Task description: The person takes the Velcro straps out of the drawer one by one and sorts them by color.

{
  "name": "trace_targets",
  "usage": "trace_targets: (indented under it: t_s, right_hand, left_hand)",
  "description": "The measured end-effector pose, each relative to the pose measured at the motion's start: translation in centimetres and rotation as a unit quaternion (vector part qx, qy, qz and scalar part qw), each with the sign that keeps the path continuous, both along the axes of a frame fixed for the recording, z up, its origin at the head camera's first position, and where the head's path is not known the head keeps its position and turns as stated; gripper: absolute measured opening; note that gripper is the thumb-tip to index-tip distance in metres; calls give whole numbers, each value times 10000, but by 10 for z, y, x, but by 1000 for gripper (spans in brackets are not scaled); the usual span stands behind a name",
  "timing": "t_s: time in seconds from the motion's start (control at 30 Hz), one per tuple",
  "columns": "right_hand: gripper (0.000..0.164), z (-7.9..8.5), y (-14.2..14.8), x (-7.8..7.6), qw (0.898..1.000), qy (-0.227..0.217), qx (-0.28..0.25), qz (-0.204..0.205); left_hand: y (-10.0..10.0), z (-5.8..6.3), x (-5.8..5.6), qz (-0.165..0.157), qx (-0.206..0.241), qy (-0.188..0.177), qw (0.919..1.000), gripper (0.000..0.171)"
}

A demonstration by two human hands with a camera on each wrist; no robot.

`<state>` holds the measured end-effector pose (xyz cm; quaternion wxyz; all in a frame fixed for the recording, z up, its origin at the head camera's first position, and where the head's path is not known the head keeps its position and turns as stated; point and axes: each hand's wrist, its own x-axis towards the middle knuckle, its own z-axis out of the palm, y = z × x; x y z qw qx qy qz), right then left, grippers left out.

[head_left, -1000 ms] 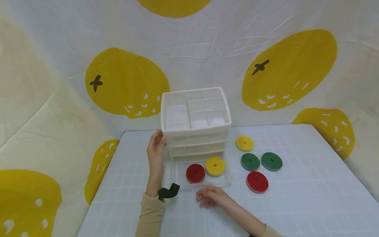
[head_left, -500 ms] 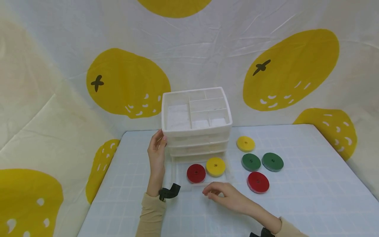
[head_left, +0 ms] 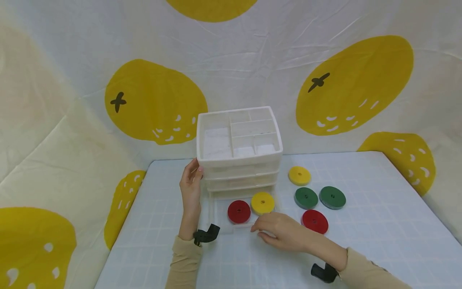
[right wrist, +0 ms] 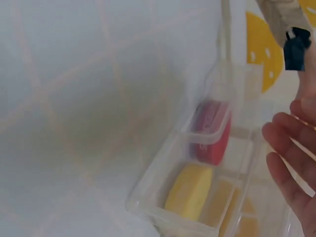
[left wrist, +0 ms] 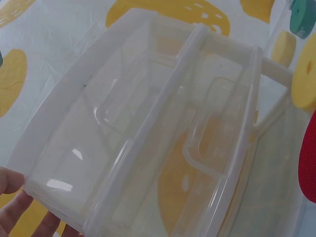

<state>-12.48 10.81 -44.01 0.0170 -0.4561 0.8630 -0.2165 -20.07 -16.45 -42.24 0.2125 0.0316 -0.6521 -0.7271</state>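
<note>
A white plastic drawer unit point(head_left: 240, 166) stands at the middle back, its clear bottom drawer point(head_left: 220, 224) pulled out. In that drawer lie a flat red roll point(head_left: 239, 212), like ribbon, and a yellow roll point(head_left: 262, 203). My left hand point(head_left: 191, 182) touches the unit's front left corner; in the left wrist view the thumb point(left wrist: 11, 180) is at the corner and the fingers along the side. My right hand point(head_left: 278, 230) is at the drawer's front right edge, fingers loosely bent, with nothing held. Whether it touches the drawer I cannot tell.
Right of the unit lie a yellow roll point(head_left: 299, 176), two green rolls point(head_left: 306, 198) and a red roll point(head_left: 315, 221), partly behind my right forearm. The unit's top has an open divided tray point(head_left: 216, 140). A patterned cloth hangs behind the table point(head_left: 379, 224).
My right hand has moved rightward and slightly up along the drawer's front, and more of the forearm now shows. The left hand and the rolls stay in place.
</note>
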Motion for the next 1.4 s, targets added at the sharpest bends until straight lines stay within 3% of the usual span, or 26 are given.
trace_targets:
  t_s: [0.13,0.33,0.77,1.03,1.27,1.4]
  right_hand:
    - [26,1,3,-14,9947,944,394,127]
    - [31,-4,7,-37,9876,1475,531,125]
    - [40,-26,3,-65,9854,1516,766,-57]
    - [44,-27,-1,-73,9795,1622,1190,-136]
    - [49,-24,-3,-76,9781,1275,1620,-272]
    - [53,-24,-3,-77,9802,1152,1580,-300]
  left_hand:
    - [0,0,0,-17,16,23,10000,37]
    - [0,0,0,46,-41,55,10000,35]
    - [-2,1,-1,-76,-50,-103,9999,36]
    - [-1,2,0,-4,-76,-76,9999,34]
    - [0,0,0,54,-167,-57,9998,35]
    - [0,0,0,85,-115,-55,9999,34]
